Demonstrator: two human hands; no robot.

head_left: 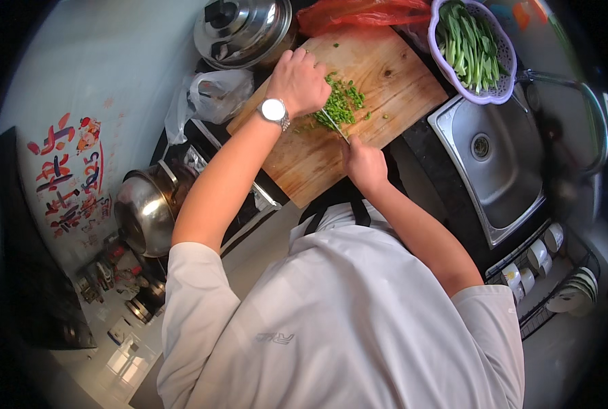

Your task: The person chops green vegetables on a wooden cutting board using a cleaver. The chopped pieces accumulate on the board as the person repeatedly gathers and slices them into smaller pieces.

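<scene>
A knife [336, 126] is gripped by its handle in my right hand [366, 167], near the front edge of a wooden cutting board [311, 171]. Its blade points away to the upper left, towards my left hand [299, 84]. That hand wears a metal-banded watch and is bent over the far end of the blade; its fingertips are hidden, so I cannot tell whether it grips or only touches the blade. Chopped green vegetable [346, 99] lies in a loose pile along the blade, with a few bits scattered across the board.
Right of the board are a lilac plastic basket [432, 38] of leafy greens and a stainless steel sink [511, 174] with a faucet [585, 87]. Left are a lidded metal pot [255, 38], a plastic bag [225, 92] and another pot [143, 212]. A red plastic bag [360, 14] touches the board's far edge.
</scene>
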